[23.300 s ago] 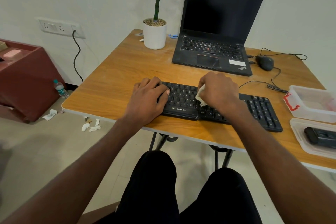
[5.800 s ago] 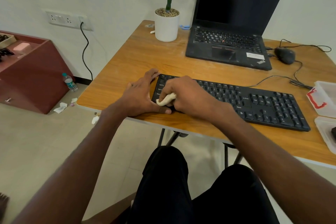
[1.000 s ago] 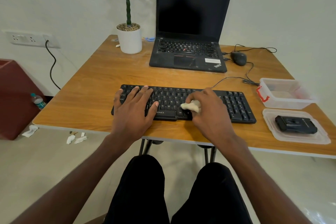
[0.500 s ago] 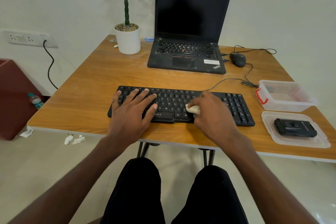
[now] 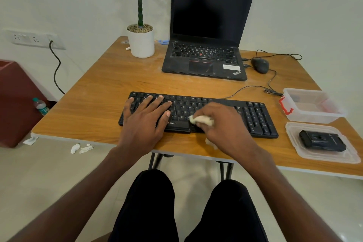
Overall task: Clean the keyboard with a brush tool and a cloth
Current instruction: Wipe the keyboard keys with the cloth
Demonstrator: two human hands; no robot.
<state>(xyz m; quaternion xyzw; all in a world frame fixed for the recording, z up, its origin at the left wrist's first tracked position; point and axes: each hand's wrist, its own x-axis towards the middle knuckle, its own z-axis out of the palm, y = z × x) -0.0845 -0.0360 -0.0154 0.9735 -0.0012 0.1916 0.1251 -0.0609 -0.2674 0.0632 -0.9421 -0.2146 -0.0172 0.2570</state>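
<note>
A black keyboard (image 5: 253,118) lies across the near part of the wooden table (image 5: 102,104). My left hand (image 5: 145,122) rests flat on its left half, fingers spread and straight over the keys. My right hand (image 5: 222,125) grips a crumpled whitish cloth (image 5: 201,120) and presses it on the lower middle keys, just right of the space bar. A bit of cloth also shows under the palm near the table's front edge. A black brush tool (image 5: 322,141) lies in a clear lid at the right.
An open laptop (image 5: 206,31) stands behind the keyboard, a potted plant (image 5: 140,39) to its left, a wired mouse (image 5: 260,65) to its right. A clear plastic box (image 5: 310,105) and its lid (image 5: 324,155) sit at the right edge. The keyboard cable (image 5: 245,89) runs rightwards.
My right hand has kept rubbing the cloth over the lower middle keys with only a slight shift. My left hand has stayed flat on the left half.
</note>
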